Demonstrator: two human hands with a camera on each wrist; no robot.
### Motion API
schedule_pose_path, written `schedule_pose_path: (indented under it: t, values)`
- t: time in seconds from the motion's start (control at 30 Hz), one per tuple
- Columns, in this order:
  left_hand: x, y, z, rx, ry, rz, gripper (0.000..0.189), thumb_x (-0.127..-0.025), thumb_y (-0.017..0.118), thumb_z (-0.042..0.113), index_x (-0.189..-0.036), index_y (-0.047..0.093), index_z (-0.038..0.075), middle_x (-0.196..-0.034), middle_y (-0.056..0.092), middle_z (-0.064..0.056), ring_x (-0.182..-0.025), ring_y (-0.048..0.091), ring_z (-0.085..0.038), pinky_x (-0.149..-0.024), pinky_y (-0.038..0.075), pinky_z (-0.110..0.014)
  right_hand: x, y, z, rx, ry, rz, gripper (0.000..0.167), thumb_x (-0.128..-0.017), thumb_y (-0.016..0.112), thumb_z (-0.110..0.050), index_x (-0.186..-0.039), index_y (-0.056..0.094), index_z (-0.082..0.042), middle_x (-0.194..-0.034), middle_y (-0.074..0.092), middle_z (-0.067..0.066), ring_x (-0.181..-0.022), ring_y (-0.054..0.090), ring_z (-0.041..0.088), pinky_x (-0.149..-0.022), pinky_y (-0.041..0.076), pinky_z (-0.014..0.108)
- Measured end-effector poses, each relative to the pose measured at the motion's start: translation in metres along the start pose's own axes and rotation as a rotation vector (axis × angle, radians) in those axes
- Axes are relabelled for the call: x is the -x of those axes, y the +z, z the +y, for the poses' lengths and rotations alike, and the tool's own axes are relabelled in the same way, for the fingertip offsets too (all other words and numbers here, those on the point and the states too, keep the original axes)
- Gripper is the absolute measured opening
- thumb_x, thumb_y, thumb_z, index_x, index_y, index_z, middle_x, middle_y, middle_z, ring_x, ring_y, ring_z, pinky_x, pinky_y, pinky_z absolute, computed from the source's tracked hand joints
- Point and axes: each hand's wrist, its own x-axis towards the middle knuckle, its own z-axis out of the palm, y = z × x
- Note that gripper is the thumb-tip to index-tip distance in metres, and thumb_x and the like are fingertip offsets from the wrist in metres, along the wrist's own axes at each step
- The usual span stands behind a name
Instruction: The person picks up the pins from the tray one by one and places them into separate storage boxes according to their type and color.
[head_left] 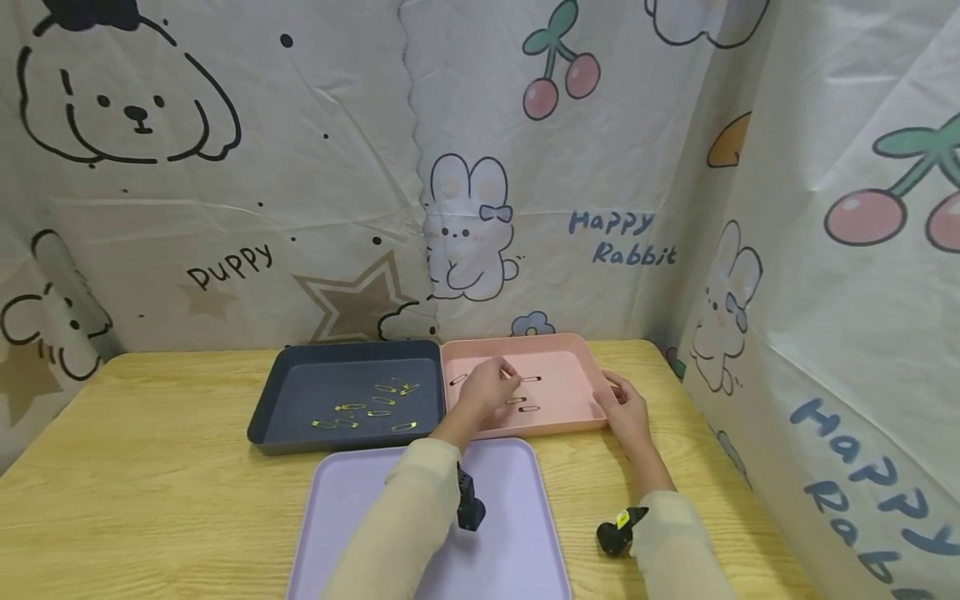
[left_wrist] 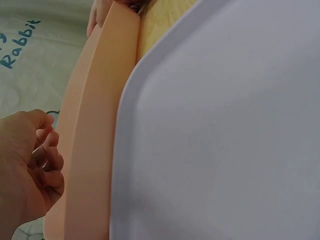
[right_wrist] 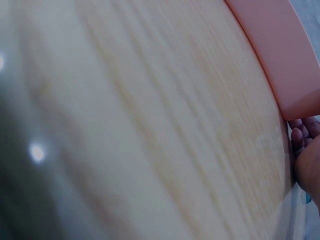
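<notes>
Over the pink tray (head_left: 555,354) is my left hand (head_left: 486,390), its fingers curled in the left wrist view. Its fingertips are close to a dark safety pin (head_left: 531,379); whether they pinch one cannot be made out. Other dark safety pins lie in that tray, one at the left (head_left: 458,379) and one near the front (head_left: 529,408). My right hand (head_left: 626,412) grips the pink tray at its right side, thumb at the rim. Several yellow safety pins (head_left: 378,413) lie scattered in the dark grey tray (head_left: 273,408) on the left.
A lilac tray (head_left: 517,500) lies in front of the other two, beneath my left forearm. All three trays are on a wood-grain table (head_left: 165,475). A printed cloth (head_left: 337,167) hangs behind the table and along the right side.
</notes>
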Motion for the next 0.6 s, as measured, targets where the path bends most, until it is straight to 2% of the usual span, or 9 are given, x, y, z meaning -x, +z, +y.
schedule_pose_path:
  t: [0.23, 0.43, 0.6]
  values:
    - [0.005, -0.014, -0.001, 0.026, 0.014, -0.030, 0.022, -0.092, 0.054, 0.030, -0.101, 0.062, 0.012, -0.091, 0.060, -0.003, -0.072, 0.054, -0.015, -0.064, 0.043, -0.028, 0.001, -0.001, 0.004, 0.047, -0.013, 0.000, 0.047, -0.094, 0.056, -0.027, -0.137, 0.047, -0.013, -0.123, 0.055, 0.019, -0.095, 0.048, 0.006, -0.073, 0.041, 0.008]
    - [0.010, -0.025, -0.004, 0.036, 0.039, -0.018, 0.021, -0.091, 0.056, 0.030, -0.097, 0.063, 0.011, -0.089, 0.061, -0.004, -0.072, 0.053, -0.015, -0.060, 0.042, -0.026, 0.002, -0.001, 0.004, 0.047, -0.017, -0.011, 0.049, -0.093, 0.056, -0.031, -0.138, 0.046, -0.012, -0.126, 0.054, 0.019, -0.098, 0.047, 0.006, -0.074, 0.040, 0.006]
    - [0.018, -0.039, -0.008, 0.048, 0.059, -0.009, 0.021, -0.092, 0.056, 0.028, -0.098, 0.063, 0.010, -0.087, 0.062, -0.004, -0.068, 0.053, -0.013, -0.056, 0.043, -0.025, 0.002, -0.001, 0.000, 0.067, -0.025, -0.013, 0.050, -0.093, 0.055, -0.033, -0.138, 0.046, -0.012, -0.124, 0.054, 0.019, -0.094, 0.046, 0.005, -0.073, 0.039, 0.008]
